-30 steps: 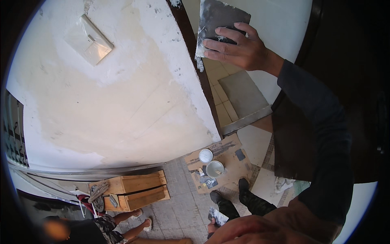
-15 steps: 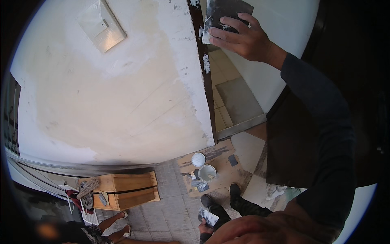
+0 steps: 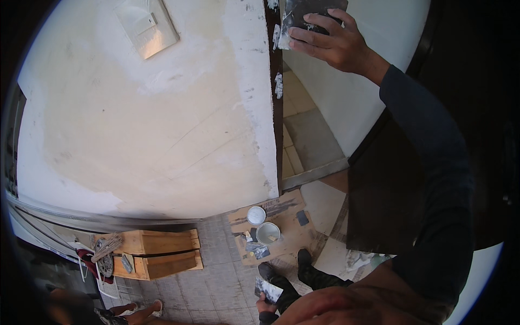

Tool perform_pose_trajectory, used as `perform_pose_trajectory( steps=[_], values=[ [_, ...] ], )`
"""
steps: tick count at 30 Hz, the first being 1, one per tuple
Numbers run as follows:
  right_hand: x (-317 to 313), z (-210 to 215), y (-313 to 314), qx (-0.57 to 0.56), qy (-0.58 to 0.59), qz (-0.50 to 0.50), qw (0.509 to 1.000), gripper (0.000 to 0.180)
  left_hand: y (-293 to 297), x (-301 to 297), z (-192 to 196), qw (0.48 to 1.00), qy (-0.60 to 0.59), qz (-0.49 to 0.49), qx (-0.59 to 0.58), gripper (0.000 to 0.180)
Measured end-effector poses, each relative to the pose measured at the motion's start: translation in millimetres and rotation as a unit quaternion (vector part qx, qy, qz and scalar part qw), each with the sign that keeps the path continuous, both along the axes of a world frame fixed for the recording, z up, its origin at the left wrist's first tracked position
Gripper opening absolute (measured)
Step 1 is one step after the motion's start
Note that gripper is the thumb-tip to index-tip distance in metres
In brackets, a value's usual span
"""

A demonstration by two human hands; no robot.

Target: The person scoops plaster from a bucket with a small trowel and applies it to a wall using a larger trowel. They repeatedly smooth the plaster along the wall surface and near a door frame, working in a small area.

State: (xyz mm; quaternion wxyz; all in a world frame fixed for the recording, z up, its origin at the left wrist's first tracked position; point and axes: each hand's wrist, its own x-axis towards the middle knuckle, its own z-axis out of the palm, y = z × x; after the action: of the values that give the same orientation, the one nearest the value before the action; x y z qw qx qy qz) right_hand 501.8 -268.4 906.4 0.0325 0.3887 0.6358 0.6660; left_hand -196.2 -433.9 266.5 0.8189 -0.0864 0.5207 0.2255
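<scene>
My right hand is raised at the upper right. Its fingers are spread over a dark, flat putty blade smeared with white, gripping it. The blade is beside the dark brown frame at the wall's edge; I cannot tell whether it touches. White putty clumps stick to that frame. Low by my legs, my left hand is closed on a flat plate with white and dark smears. The upper edge of the picture cuts off part of the blade.
A patchy cream-and-white wall carries a plastic-wrapped panel. On cardboard stand a white-filled tub and an open bucket. A wooden step box lies left, near another person's legs.
My view has tilted, shifting wall and floor. My right hand and the putty blade are slightly higher along the frame. The other person's feet appear lower and further left.
</scene>
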Motion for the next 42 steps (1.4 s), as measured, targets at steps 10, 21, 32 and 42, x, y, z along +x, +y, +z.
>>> perform_pose_trajectory(
  steps=[10, 21, 32, 42],
  values=[
    [-9, 41, 1, -0.048, -0.061, 0.016, 0.997, 0.019, 2, 10, -2, 1.000, -0.007, -0.006, 0.011, 0.042],
    [-8, 41, 4, -0.062, -0.059, -0.011, 0.996, 0.019, 13, 21, -2, 0.999, -0.032, 0.005, 0.015, 0.038],
    [-11, 31, -2, -0.077, -0.064, -0.008, 0.995, 0.023, 15, 14, -7, 0.998, -0.028, 0.053, 0.025, 0.037],
    [2, -1, -1, -0.019, -0.017, 0.008, 1.000, 0.033, 16, 9, -24, 0.998, -0.004, 0.055, 0.019, 0.038]
  ],
)
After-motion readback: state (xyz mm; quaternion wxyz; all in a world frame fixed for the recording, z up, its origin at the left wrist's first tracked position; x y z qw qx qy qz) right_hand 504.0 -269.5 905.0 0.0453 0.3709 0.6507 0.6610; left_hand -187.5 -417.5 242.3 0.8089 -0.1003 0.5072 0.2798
